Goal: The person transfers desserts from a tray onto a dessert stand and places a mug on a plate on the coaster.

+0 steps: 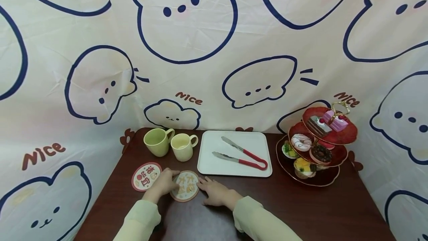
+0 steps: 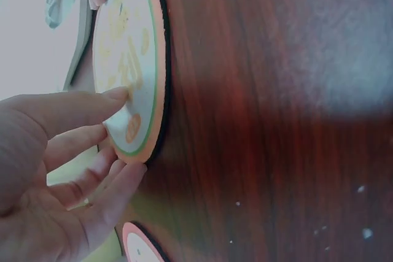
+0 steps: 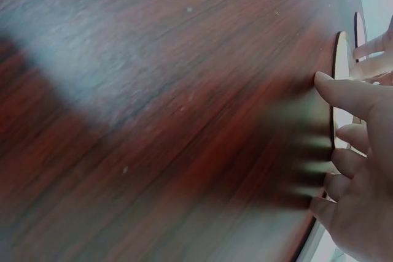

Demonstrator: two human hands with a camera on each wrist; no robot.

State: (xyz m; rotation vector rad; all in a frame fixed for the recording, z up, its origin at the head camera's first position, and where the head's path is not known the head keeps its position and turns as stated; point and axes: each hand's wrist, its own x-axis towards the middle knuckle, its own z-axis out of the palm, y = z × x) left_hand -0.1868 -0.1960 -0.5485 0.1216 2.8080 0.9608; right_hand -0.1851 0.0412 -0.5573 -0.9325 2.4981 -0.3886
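Observation:
A round coaster (image 1: pixel 185 186) with a tan rim and yellow print lies flat on the brown table between both hands. My left hand (image 1: pixel 165 182) is at its left side; in the left wrist view the thumb (image 2: pixel 92 106) reaches over the printed face and the other fingertips are at the rim. From the other side, my right hand (image 1: pixel 217 192) touches the coaster's right edge with spread fingers. In the right wrist view its fingertips (image 3: pixel 347 161) rest along the edge. A second coaster (image 1: pixel 146 176), red-rimmed, lies left of my left hand, slightly overlapped by it.
Behind the coasters stand a green mug (image 1: pixel 157 142) and a paler mug (image 1: pixel 182 148). Right of them, a white tray (image 1: pixel 207 163) holds red-handled tongs (image 1: pixel 249 161). A three-tier stand (image 1: pixel 347 131) bears cakes and donuts at the right. A bear-patterned cloth (image 1: pixel 200 84) hangs behind the table.

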